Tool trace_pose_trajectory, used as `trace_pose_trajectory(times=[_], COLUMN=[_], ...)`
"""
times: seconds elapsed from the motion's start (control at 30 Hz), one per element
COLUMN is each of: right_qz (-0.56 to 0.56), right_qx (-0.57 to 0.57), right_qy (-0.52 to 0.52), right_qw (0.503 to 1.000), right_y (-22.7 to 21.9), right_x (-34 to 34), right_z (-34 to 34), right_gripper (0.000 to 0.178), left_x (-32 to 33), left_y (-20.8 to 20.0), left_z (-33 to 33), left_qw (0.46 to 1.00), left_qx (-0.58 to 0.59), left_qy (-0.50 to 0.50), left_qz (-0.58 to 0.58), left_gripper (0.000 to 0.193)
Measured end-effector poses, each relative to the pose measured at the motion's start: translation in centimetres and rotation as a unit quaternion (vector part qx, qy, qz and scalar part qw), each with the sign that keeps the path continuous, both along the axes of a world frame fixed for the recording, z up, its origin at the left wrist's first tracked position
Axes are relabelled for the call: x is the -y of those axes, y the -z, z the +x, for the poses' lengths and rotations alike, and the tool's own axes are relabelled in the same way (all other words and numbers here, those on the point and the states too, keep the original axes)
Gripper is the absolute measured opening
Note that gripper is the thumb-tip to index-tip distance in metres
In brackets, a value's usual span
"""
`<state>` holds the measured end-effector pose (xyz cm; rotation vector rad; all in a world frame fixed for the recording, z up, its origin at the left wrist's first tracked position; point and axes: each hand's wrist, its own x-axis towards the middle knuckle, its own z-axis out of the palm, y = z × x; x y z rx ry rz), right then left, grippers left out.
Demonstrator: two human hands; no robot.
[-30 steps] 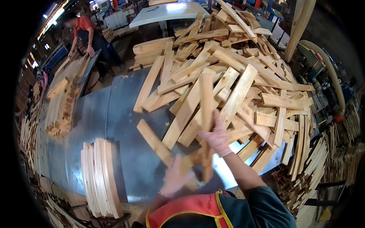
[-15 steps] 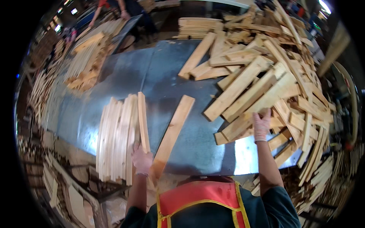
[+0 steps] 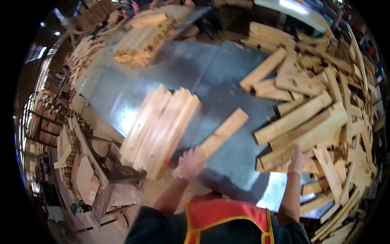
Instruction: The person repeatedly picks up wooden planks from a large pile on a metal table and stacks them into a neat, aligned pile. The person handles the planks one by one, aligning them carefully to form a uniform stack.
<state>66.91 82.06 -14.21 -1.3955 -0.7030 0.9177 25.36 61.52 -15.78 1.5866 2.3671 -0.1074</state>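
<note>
My left hand (image 3: 191, 164), in a pale glove, is closed over the near end of a single wooden board (image 3: 225, 132) lying slantwise on the dark metal table (image 3: 217, 95). To its left, a tight row of wooden boards (image 3: 160, 124) stands side by side, near ends at the table's front edge. My right hand (image 3: 298, 160), also gloved, grips the near edge of a wide board (image 3: 315, 128) on the jumbled pile at the right. Its fingertips are partly blurred, and the board's underside is hidden.
A large heap of loose boards (image 3: 337, 81) covers the table's right side. Another bundle of boards (image 3: 142, 44) lies at the far left, with a person's hand (image 3: 189, 3) beyond it. A wooden frame (image 3: 103, 191) stands by the table's front left.
The narrow board beside the row now sits against it. My left hand has moved from there onto the slanted board. My right hand stays at the pile. The whole view has turned left.
</note>
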Motion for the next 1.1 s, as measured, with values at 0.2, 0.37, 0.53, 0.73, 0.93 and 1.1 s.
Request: trace_pose_trajectory(times=[0.2, 0.37, 0.53, 0.73, 0.93, 1.1], right_qz=[-0.027, -0.240, -0.217, -0.176, -0.136, -0.037], right_qx=[-0.080, -0.054, -0.047, 0.108, -0.020, 0.221], right_qy=[-0.154, -0.361, -0.543, -0.469, -0.152, 0.059], right_qw=[0.984, 0.899, 0.810, 0.859, 0.979, 0.973], right_y=[1.0, 3.0, 0.8, -2.5, 0.5, -5.7], right_x=[4.9, 13.2, 16.9, 14.3, 15.1, 8.5], right_z=[-6.3, -18.2, -22.5, -14.2, 1.1, 12.7], right_gripper=[0.058, 0.043, 0.056, 0.063, 0.052, 0.051], left_x=[0.1, 0.8, -0.9, 5.0, 2.4, -3.7], left_y=[-7.5, -6.1, -6.6, -3.6, -3.9, -1.0], left_z=[-0.6, 1.7, 3.1, -3.4, -5.0, 2.7], left_qw=[0.849, 0.935, 0.986, 0.965, 0.970, 0.986], left_qx=[0.511, 0.347, 0.143, 0.051, -0.194, -0.120], left_qy=[-0.133, 0.023, -0.069, 0.005, -0.099, 0.079], left_qz=[0.001, -0.064, -0.046, 0.258, -0.108, 0.080], left_gripper=[0.081, 0.092, 0.053, 0.072, 0.099, 0.093])
